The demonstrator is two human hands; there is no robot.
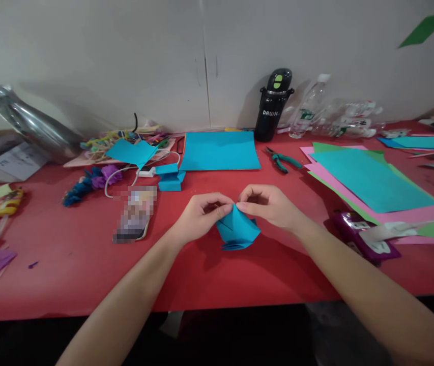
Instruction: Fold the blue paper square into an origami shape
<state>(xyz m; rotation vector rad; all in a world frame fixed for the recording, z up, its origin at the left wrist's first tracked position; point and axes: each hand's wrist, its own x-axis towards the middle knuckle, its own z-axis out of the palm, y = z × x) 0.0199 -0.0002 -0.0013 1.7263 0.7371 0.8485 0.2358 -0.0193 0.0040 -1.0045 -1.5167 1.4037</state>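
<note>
Between my two hands is a piece of folded blue paper (238,227), its narrow tip pointing up and away from me and its layered folds fanning out at the near side. My left hand (206,213) pinches the left of the tip between thumb and fingers. On the other side of the same tip, my right hand (268,204) is closed in a pinch, its thumb and forefinger meeting at the paper. The fingertips hide the very point of the fold. A second folded blue paper piece (170,178) stands farther back on the left.
Blue sheets (220,151) lie at the back, near green-handled pliers (283,160) and a black bottle (273,107). At the right are coloured paper sheets (377,180) and a purple power strip (365,239). A phone (136,213) lies left of my hands. The red table (87,274) ends close to me.
</note>
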